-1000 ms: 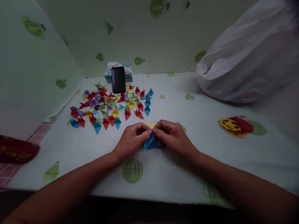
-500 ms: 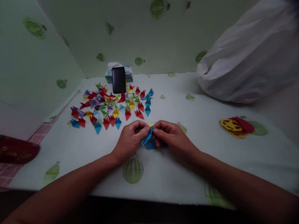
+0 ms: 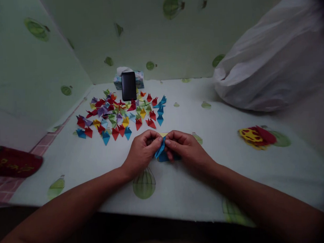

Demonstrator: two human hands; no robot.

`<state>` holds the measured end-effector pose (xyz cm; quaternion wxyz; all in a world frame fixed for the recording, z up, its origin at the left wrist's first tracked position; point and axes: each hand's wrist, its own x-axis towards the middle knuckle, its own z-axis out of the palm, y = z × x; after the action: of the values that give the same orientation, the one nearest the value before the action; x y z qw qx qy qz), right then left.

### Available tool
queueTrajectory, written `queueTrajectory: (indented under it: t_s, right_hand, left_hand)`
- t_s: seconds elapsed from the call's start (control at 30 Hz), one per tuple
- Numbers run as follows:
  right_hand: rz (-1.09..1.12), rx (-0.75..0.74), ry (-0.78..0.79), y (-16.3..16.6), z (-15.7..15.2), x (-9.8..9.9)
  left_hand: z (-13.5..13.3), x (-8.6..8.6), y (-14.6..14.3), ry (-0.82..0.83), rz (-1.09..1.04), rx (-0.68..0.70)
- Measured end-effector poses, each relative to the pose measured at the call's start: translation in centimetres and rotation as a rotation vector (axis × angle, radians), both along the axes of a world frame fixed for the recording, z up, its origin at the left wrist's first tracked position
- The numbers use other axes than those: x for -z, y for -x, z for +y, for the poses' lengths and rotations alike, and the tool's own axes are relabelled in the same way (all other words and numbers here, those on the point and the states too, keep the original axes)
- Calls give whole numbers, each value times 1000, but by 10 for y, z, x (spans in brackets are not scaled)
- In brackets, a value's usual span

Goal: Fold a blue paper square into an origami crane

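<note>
While forearms [image 3: 97, 187] slant inward over table [image 3: 191, 191], left hand [image 3: 141, 150], right hand [image 3: 188, 147] pinch blue paper [image 3: 159, 150].

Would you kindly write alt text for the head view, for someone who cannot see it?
The left hand and right hand pinch folded blue paper over a balloon-print table covering. Beyond are colorful origami pieces, a black smartphone and a tissue box left of center, and a white plastic bag at right.

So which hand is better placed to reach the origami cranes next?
The left hand, probably: it sits closer than the right hand to the origami cranes, which lie ahead and mostly leftward. Both pinch the blue paper, though.
</note>
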<state>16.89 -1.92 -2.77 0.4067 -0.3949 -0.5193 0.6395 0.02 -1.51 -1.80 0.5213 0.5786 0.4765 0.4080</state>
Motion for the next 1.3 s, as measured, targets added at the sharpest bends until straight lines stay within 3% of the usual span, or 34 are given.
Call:
queueTrajectory:
  t_s: [0.33,0.67,1.3]
  right_hand:
    - [-202,79,-149,1,-2,-4]
    - [-59,12,-16,-1,0,-1]
    - [-141,14,-93,-1,-1,-3]
  left_hand:
    - [0,2,-1,63,-27,20]
    - [-1,-2,-2,32,-14,-34]
    - [2,-2,0,95,-90,11]
